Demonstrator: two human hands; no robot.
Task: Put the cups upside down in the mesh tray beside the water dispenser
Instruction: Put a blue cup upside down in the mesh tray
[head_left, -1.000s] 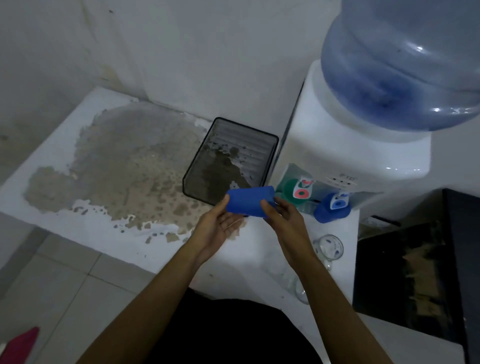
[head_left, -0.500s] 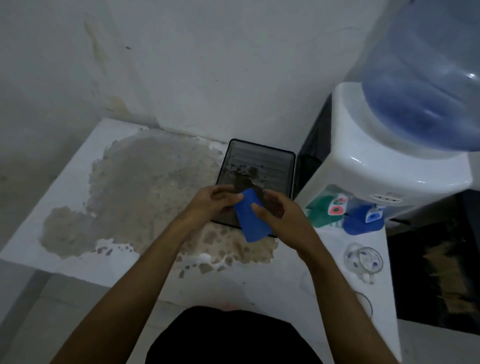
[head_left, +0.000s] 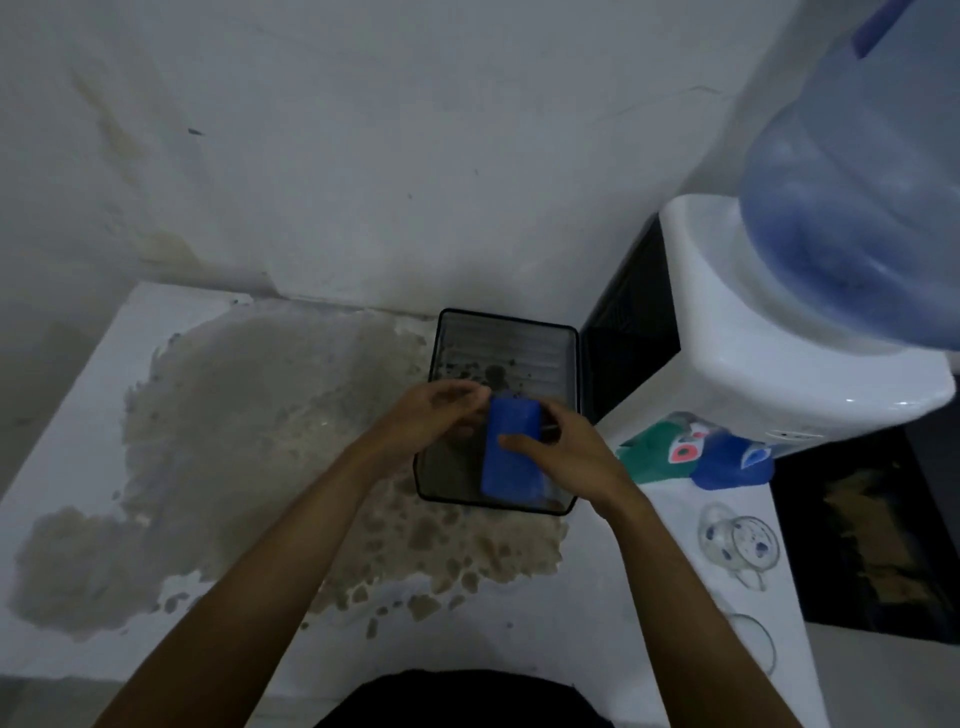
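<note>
A blue plastic cup (head_left: 511, 457) stands inside the black mesh tray (head_left: 506, 325) at its near right part, narrow end up. My right hand (head_left: 563, 454) grips its right side, thumb across the front. At the cup's top left corner rest the fingertips of my left hand (head_left: 436, 415). The tray sits on the white counter just left of the water dispenser (head_left: 753, 364). A clear glass mug with blue dots (head_left: 740, 543) lies on the counter to the right, and a second clear glass (head_left: 753, 642) stands nearer, by the counter edge.
The dispenser carries a big blue water bottle (head_left: 857, 208), with a green tap (head_left: 660, 452) and a blue tap (head_left: 732, 462) sticking out over the counter. A large brown worn patch (head_left: 249, 441) covers the counter to the left. A white wall rises behind the tray.
The cup went from sideways in front of the tray to upright with its wide end down inside the tray. Both hands moved forward and down with it.
</note>
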